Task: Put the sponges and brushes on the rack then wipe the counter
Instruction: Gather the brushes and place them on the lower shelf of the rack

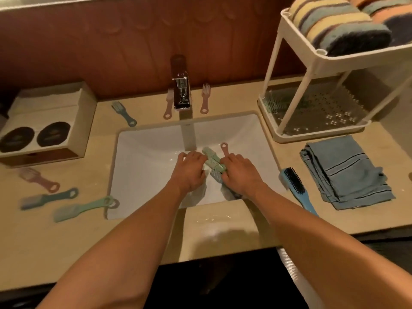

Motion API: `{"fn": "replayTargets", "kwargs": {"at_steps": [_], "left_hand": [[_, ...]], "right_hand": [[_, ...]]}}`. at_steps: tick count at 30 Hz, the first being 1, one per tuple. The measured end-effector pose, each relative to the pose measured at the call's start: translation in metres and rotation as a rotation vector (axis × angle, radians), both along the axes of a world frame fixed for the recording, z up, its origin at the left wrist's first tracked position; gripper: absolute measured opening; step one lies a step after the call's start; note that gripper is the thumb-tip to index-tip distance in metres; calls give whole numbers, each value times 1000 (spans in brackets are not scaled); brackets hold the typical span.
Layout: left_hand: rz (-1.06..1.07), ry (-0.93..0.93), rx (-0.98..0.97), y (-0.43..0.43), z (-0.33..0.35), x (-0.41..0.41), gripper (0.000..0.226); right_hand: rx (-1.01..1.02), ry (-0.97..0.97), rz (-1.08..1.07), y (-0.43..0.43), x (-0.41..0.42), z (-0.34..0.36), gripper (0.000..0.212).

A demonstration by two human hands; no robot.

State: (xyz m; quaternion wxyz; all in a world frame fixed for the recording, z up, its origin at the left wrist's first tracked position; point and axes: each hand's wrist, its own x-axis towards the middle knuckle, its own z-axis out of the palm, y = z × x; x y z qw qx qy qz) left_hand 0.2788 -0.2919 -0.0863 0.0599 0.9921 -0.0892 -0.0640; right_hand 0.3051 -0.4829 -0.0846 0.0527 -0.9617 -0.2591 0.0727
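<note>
Brushes [213,163] bunched in R hand [240,172] grip, partly hidden; L hand [190,170] grip unclear

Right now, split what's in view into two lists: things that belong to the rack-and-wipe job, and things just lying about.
Job: in the sink, brushes held by the right hand, left hand beside; three flat brushes at left; three pronged brushes at the back; blue hairbrush; sponges on the rack; folded blue cloth.
Lying about: faucet; box at far left.

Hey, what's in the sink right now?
The right hand grips a pink handle and a green brush, which the left hand touches; a blue brush lies beside them. Anything under the hands is covered.
</note>
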Motion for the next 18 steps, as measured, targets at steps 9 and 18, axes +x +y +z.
{"fn": "replayTargets", "kwargs": {"at_steps": [9, 18], "left_hand": [[-16, 69, -63, 3, -49, 22, 41], [-33, 68, -88, 0, -87, 57, 45]], "right_hand": [[0, 209, -28, 22, 16, -43, 27], [34, 254, -88, 36, 24, -71, 49]]}}
